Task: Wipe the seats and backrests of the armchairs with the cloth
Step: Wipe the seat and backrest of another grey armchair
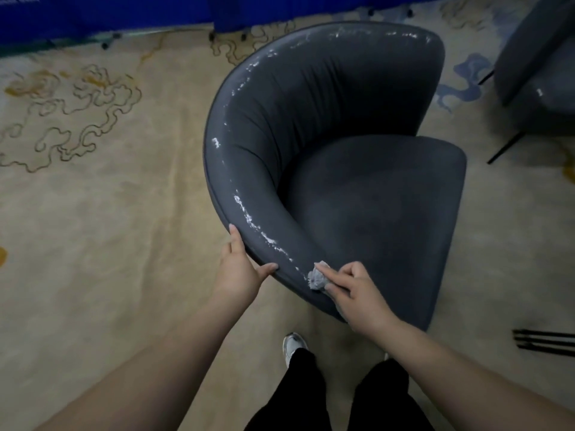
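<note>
Cloth (pixel 316 279) against armchair (pixel 326 157) rim

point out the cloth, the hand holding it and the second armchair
cloth (pixel 316 279): head view, on the grey wad's middle
right hand (pixel 357 298): head view, on its back
second armchair (pixel 541 57): head view, on its backrest

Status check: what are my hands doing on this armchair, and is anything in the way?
Left hand grips armchair rim. Right hand presses cloth on rim's near end. White flecks remain along rim. Nothing in the way.
</note>
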`<state>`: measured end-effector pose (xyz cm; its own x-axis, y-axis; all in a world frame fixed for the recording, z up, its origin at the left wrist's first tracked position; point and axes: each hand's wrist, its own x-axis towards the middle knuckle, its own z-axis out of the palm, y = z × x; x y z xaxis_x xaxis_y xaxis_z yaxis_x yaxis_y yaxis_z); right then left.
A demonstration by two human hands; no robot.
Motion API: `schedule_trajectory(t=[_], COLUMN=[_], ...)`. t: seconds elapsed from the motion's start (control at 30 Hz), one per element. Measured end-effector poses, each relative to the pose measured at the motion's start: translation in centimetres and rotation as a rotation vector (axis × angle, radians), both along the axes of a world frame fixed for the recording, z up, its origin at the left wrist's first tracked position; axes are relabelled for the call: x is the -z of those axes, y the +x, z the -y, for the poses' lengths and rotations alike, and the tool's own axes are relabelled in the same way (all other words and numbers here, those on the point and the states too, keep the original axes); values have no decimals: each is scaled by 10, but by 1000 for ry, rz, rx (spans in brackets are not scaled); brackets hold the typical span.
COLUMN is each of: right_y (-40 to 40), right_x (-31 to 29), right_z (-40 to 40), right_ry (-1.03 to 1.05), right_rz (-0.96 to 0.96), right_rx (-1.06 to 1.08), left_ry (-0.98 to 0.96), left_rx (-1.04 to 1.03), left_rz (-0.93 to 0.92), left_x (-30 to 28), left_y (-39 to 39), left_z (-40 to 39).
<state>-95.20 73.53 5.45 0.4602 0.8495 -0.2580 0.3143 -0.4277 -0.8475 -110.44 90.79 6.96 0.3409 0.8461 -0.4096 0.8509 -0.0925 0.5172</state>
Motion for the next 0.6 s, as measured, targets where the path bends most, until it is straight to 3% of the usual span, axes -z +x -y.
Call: schedule_trajectory(t=[0.17, 0.37, 0.6], right_y=[-9, -3, -15], right_x=[-5, -6, -13], right_z=[-17, 28, -28], right_ry=[51, 94, 45], right_rz=[94, 205, 304], right_rx=[-82, -85, -131], left_ry=[10, 21, 27], left_rx=[0, 11, -3], left_rz=[-30, -56, 2], left_x=[4, 4, 0], left_y=[1, 3, 1], left_z=[-2, -2, -4])
